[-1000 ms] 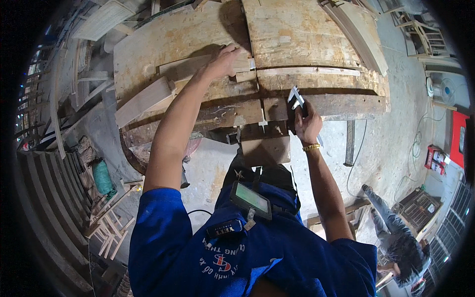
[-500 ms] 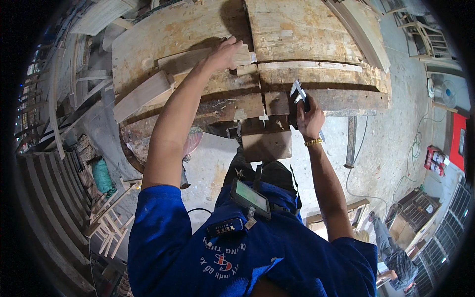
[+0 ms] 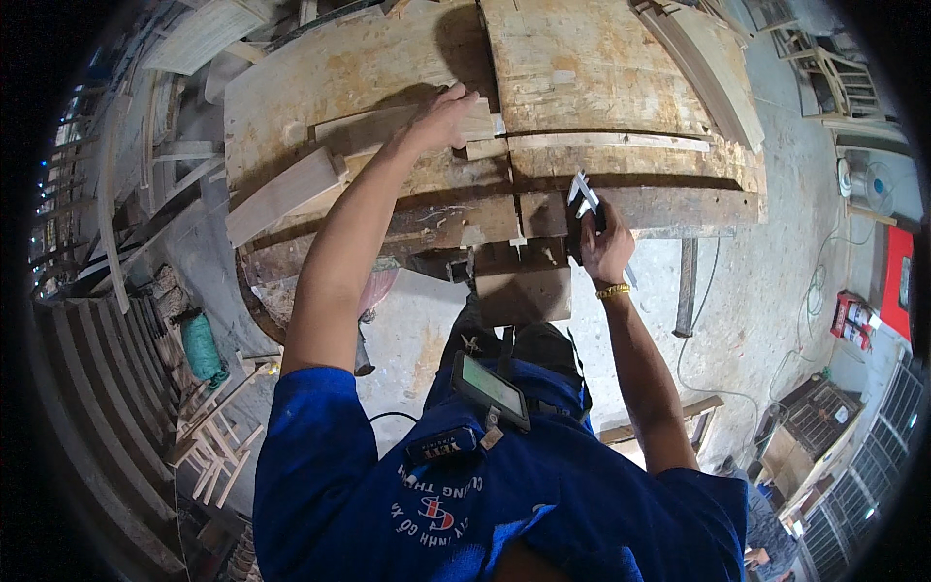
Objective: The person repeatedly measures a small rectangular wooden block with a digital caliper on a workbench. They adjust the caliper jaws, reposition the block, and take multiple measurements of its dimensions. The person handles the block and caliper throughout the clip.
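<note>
My left hand (image 3: 448, 118) is closed over the right end of a pale wooden board (image 3: 361, 130), which lies flat on the worn workbench (image 3: 592, 78). A smaller wood strip (image 3: 487, 148) sits just below that end. In my right hand (image 3: 608, 244), at the bench's front edge, is a metal caliper (image 3: 582, 194). Its jaws point up toward the bench top, and its long beam shows below my fingers. Between the hands runs a dark gap that divides the bench. A long, narrow light strip (image 3: 611, 141) lies along the right half.
A thick wood piece (image 3: 287, 197) rests at the bench's left front corner. Stacked boards (image 3: 703, 78) lie along its right side. A wooden block (image 3: 525, 296) juts out before my legs. Wooden frames stand at lower left. Another person (image 3: 766, 538) is at lower right, near a cable on the floor.
The view has shifted slightly, so the bench sits a little lower. Both hands keep their holds on the board and the caliper. The person at lower right has moved lower in the picture.
</note>
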The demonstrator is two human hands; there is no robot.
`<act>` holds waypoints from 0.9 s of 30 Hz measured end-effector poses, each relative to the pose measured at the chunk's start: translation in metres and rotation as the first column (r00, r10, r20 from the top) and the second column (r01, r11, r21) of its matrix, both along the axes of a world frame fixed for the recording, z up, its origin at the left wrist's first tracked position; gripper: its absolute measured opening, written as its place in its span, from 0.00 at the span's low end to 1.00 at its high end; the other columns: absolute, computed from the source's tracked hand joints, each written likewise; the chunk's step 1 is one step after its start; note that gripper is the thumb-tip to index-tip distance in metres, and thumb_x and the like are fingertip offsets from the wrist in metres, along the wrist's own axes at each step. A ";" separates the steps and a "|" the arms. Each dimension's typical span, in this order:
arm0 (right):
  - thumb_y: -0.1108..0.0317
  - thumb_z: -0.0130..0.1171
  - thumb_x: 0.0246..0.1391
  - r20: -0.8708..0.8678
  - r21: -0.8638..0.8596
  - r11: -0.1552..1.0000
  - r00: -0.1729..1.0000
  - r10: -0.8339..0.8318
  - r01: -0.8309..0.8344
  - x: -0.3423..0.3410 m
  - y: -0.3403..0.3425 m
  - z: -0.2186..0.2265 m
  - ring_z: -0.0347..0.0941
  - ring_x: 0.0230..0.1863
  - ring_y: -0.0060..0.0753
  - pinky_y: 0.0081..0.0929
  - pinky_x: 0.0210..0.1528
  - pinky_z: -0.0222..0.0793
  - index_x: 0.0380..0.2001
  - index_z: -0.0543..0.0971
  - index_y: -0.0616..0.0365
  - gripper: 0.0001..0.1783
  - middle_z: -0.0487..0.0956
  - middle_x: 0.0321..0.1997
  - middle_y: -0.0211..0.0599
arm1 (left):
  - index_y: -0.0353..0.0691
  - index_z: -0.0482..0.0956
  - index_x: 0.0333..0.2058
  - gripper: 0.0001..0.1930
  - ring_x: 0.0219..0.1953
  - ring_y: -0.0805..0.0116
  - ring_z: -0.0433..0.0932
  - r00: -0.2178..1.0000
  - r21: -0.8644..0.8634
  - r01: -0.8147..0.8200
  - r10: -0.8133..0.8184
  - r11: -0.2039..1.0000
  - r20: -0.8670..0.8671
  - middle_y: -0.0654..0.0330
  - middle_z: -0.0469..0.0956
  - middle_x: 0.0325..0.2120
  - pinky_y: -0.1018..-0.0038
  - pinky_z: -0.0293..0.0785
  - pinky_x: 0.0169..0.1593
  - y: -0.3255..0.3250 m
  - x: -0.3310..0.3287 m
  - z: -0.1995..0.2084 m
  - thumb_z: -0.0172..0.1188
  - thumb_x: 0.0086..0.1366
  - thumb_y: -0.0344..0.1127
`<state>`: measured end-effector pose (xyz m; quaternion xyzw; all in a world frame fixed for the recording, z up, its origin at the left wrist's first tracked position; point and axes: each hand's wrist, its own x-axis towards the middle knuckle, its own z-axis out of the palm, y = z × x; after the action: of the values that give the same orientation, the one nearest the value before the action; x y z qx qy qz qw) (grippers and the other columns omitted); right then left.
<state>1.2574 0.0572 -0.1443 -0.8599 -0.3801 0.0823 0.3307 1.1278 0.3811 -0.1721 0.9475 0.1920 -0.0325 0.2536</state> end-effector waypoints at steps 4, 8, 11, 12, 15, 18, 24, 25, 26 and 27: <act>0.64 0.58 0.51 0.005 0.039 0.999 1.000 0.009 -0.009 0.000 0.002 0.004 0.78 0.36 0.51 0.37 0.36 0.73 0.45 0.76 0.54 0.17 0.80 0.37 0.46 | 0.31 0.64 0.58 0.44 0.53 0.48 0.68 0.999 -0.011 -0.011 0.011 1.000 0.053 0.45 0.68 0.49 0.66 0.67 0.58 -0.001 -0.002 0.004 0.71 0.37 0.27; 0.64 0.58 0.51 -0.024 0.019 1.000 1.000 0.005 -0.005 -0.002 0.005 0.006 0.77 0.36 0.51 0.37 0.37 0.73 0.45 0.77 0.54 0.17 0.80 0.37 0.47 | 0.32 0.62 0.59 0.45 0.57 0.50 0.66 0.999 0.013 -0.038 0.038 0.999 -0.013 0.46 0.65 0.54 0.66 0.66 0.60 0.001 -0.007 0.003 0.71 0.39 0.26; 0.64 0.58 0.51 -0.003 0.028 1.000 1.000 0.006 -0.006 0.001 0.004 0.002 0.77 0.36 0.51 0.38 0.36 0.73 0.46 0.76 0.54 0.18 0.80 0.36 0.47 | 0.33 0.60 0.61 0.46 0.60 0.50 0.64 0.996 -0.006 -0.041 0.041 0.999 -0.079 0.45 0.62 0.59 0.66 0.64 0.62 -0.002 -0.001 0.011 0.72 0.40 0.25; 0.64 0.58 0.51 0.012 0.030 1.000 1.000 0.001 -0.001 0.003 0.002 0.000 0.77 0.36 0.51 0.38 0.36 0.73 0.46 0.76 0.55 0.18 0.80 0.36 0.47 | 0.33 0.60 0.61 0.46 0.60 0.50 0.63 0.995 -0.026 -0.036 0.034 0.999 -0.091 0.45 0.61 0.60 0.66 0.64 0.62 -0.005 0.004 0.016 0.71 0.41 0.25; 0.63 0.58 0.51 0.009 -0.009 1.000 1.000 -0.009 0.009 0.003 0.001 -0.001 0.77 0.36 0.51 0.38 0.36 0.73 0.46 0.76 0.55 0.18 0.80 0.36 0.47 | 0.33 0.60 0.61 0.46 0.60 0.51 0.63 0.995 -0.032 -0.018 0.014 0.999 -0.099 0.45 0.61 0.59 0.66 0.63 0.63 -0.007 0.007 0.022 0.71 0.41 0.25; 0.63 0.58 0.51 -0.001 0.016 1.000 1.000 0.016 -0.016 0.001 0.007 0.002 0.77 0.36 0.52 0.39 0.36 0.73 0.46 0.76 0.55 0.18 0.80 0.36 0.48 | 0.33 0.60 0.61 0.46 0.60 0.51 0.63 0.998 0.074 -0.043 0.046 0.996 -0.033 0.46 0.62 0.58 0.66 0.63 0.62 -0.003 -0.006 0.013 0.71 0.41 0.26; 0.62 0.57 0.51 -0.011 0.030 0.999 1.000 -0.010 0.011 -0.001 0.004 0.003 0.77 0.36 0.51 0.39 0.36 0.73 0.46 0.77 0.55 0.18 0.80 0.37 0.47 | 0.33 0.60 0.61 0.45 0.59 0.51 0.64 0.997 0.024 -0.033 0.034 0.999 -0.062 0.46 0.62 0.58 0.66 0.64 0.62 -0.003 0.002 0.010 0.72 0.41 0.26; 0.62 0.57 0.51 0.001 0.031 1.000 1.000 -0.001 0.001 -0.001 0.005 0.003 0.77 0.36 0.52 0.39 0.36 0.73 0.46 0.77 0.55 0.18 0.80 0.37 0.47 | 0.33 0.60 0.61 0.45 0.59 0.51 0.64 0.998 0.032 -0.031 0.033 0.999 -0.044 0.46 0.62 0.58 0.66 0.64 0.62 -0.001 -0.001 0.007 0.71 0.41 0.26; 0.62 0.57 0.51 0.013 0.033 0.999 1.000 0.008 -0.009 -0.001 0.006 0.003 0.77 0.37 0.52 0.39 0.36 0.73 0.46 0.77 0.55 0.18 0.79 0.37 0.47 | 0.33 0.61 0.60 0.45 0.59 0.51 0.64 0.999 0.041 -0.031 0.032 0.999 -0.027 0.46 0.62 0.58 0.65 0.64 0.61 0.001 -0.005 0.005 0.71 0.41 0.26; 0.62 0.57 0.51 0.025 0.036 0.999 1.000 0.019 -0.020 -0.001 0.007 0.003 0.77 0.37 0.52 0.39 0.36 0.73 0.46 0.77 0.55 0.18 0.79 0.37 0.47 | 0.33 0.61 0.60 0.45 0.59 0.51 0.65 0.999 0.051 -0.032 0.033 0.998 -0.010 0.46 0.62 0.58 0.65 0.64 0.61 0.003 -0.008 0.004 0.71 0.41 0.26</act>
<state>1.2560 0.0642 -0.1413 -0.8509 -0.3940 0.0682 0.3407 1.1196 0.3837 -0.1686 0.9502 0.2095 -0.0287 0.2288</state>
